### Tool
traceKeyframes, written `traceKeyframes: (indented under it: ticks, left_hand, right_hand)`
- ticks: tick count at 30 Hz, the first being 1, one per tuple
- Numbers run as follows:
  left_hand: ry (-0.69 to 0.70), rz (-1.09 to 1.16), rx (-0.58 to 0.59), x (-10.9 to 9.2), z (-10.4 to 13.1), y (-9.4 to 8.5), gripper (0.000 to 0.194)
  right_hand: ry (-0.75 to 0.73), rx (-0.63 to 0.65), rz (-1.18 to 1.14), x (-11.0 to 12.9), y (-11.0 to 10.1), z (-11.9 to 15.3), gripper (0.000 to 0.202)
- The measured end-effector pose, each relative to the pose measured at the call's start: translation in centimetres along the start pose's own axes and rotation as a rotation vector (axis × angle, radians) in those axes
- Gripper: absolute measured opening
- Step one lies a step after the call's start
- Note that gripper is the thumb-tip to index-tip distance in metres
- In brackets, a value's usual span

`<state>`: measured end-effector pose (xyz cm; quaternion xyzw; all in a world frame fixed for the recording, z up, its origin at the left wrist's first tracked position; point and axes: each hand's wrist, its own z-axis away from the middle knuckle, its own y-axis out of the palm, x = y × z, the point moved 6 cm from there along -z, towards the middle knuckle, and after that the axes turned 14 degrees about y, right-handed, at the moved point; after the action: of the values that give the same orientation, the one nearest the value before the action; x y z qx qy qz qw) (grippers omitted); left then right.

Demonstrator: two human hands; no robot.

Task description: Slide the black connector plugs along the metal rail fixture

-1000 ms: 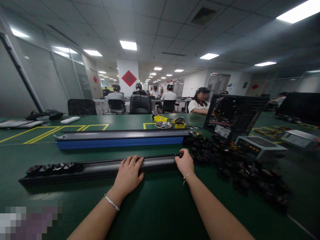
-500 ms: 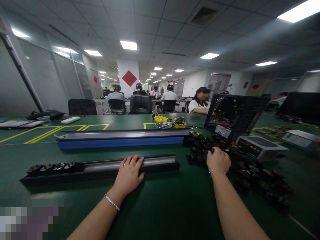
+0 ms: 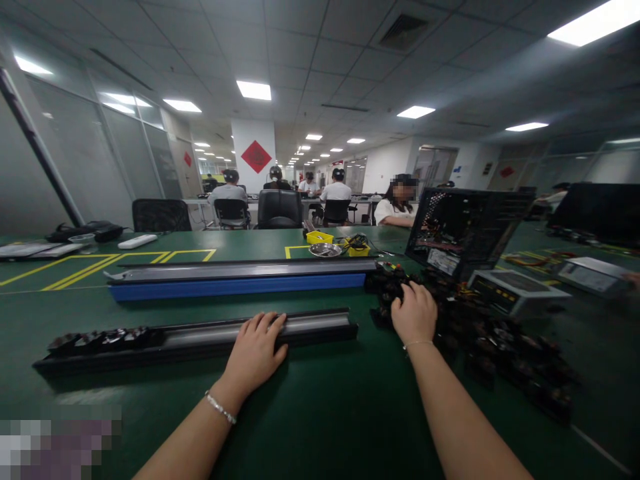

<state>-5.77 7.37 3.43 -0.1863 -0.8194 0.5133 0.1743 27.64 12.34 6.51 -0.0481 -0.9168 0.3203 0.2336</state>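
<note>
My left hand (image 3: 257, 343) lies on a long black channel rail (image 3: 317, 327), its fingers stretched out over the metal-lined trough and the thumb at the near edge. Several dark, shiny parts (image 3: 107, 339) sit in a row at the rail's left end. Over on the right, my right hand (image 3: 415, 313) is at a heap of small black parts (image 3: 500, 350), with its fingers bent down. Its fingertips are partly hidden, and what lies between them does not show.
Behind the rail stands a second long channel on a blue base (image 3: 240, 287). An open computer case (image 3: 465, 230) and a power supply (image 3: 517, 293) are at the right. A metal dish (image 3: 325, 250) and a yellow tray (image 3: 319, 237) lie farther back. A person (image 3: 397, 207) sits beyond the case.
My right hand has shifted left and slightly up over the heap of black parts. My left hand stays in place on the rail. The whole view has shifted a little.
</note>
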Motion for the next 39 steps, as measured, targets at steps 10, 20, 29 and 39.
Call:
traceKeyframes:
  ticks: [10,20,29,39]
  left_hand:
    - [0.025,0.055,-0.015,0.6,0.3,0.1,0.05]
    - [-0.368,-0.185,-0.291,5.7,1.9,-2.7,0.04]
    - [-1.006,-0.116,-0.526,12.8,8.7,-4.1,0.055]
    - [-1.046,-0.088,-0.461,13.8,9.1,-3.6,0.056]
  right_hand:
    - [-0.404,0.524,-0.295,10.2,1.4,7.3,0.043]
    - [-0.487,0.658,-0.16,11.0,2.7,9.3,0.045]
    - [-0.48,0.558,-0.16,11.0,2.5,9.6,0.043]
    - [-0.471,0.618,-0.146,10.8,2.2,9.4,0.046]
